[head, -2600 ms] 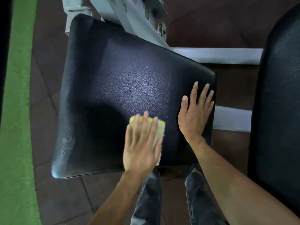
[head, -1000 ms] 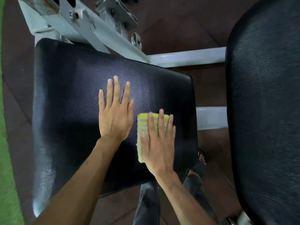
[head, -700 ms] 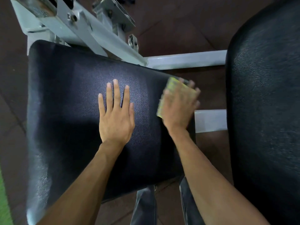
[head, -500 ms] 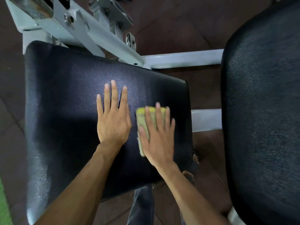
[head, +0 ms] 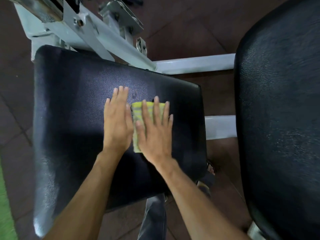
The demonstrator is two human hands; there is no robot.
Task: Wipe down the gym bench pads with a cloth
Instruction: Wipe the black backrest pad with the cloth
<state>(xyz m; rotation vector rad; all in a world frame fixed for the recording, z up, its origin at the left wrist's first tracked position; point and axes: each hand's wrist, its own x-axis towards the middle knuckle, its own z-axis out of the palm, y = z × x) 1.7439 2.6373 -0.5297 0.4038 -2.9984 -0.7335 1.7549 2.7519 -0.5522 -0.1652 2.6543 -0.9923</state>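
A black bench pad (head: 72,104) fills the middle of the view. A folded yellow-green cloth (head: 137,116) lies on it, right of centre. My right hand (head: 155,134) presses flat on the cloth, fingers spread and pointing away from me. My left hand (head: 117,122) lies flat on the pad right beside the cloth, its fingers held together, holding nothing. A second black pad (head: 280,118) stands to the right, apart from both hands.
The white metal frame (head: 107,40) with bolts runs behind the pad, and white crossbars (head: 194,64) link it to the right pad. Brown tiled floor (head: 181,23) lies around. A green mat edge (head: 5,213) shows at bottom left. My trouser leg (head: 154,217) and a sandalled foot (head: 210,168) are below.
The cloth passed from my left hand to my right. In the last second my right hand swept the cloth out to the pad's far right corner and back beside my left hand.
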